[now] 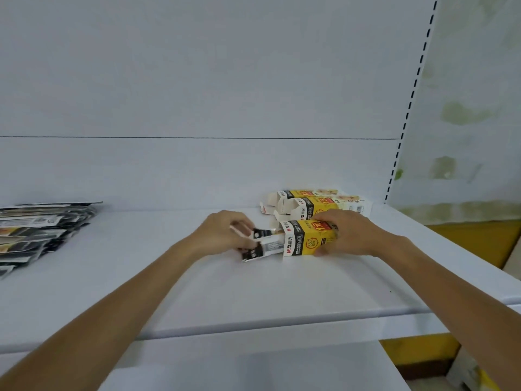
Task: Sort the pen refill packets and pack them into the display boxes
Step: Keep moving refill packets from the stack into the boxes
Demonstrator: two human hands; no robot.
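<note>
A yellow and white display box [306, 241] lies on its side on the white shelf [197, 292], its open end facing left. My right hand [348, 235] grips the box's right end from above. My left hand [222, 231] pinches a bundle of black and white pen refill packets [262, 244], whose right ends sit inside the box's opening. Two more yellow display boxes [324, 204] lie behind it with their flaps open. A pile of loose refill packets [39, 232] lies at the shelf's far left.
The shelf's white back panel [197, 94] rises directly behind the boxes. A slotted upright [406, 119] runs along the right side. The shelf's front edge [253, 325] crosses below my forearms, with another white surface [239, 368] under it.
</note>
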